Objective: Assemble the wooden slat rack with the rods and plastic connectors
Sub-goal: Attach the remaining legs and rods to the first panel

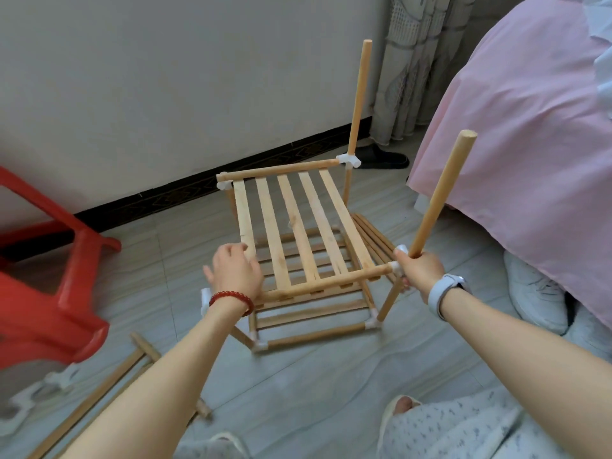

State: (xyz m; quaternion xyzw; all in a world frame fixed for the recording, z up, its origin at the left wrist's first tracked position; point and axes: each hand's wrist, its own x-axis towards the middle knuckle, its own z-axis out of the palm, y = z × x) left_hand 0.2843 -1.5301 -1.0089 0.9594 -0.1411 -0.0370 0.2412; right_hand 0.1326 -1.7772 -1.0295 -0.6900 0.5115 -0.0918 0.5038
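Wooden rod (440, 197) is being gripped at its lower end by the right hand (419, 268), tilted upward just beside a white plastic connector (399, 256) at the near right corner of the slat rack (298, 233). The left hand (233, 271), fingers relaxed and grasping nothing, is being rested on the rack's near left slat. The two-tier rack is being supported by the floor (314, 385), with another upright rod (359, 97) at its far right corner, loose rods (109, 376) and a red stool (43, 286) lying to the left and a pink bed cover (530, 127) to the right.
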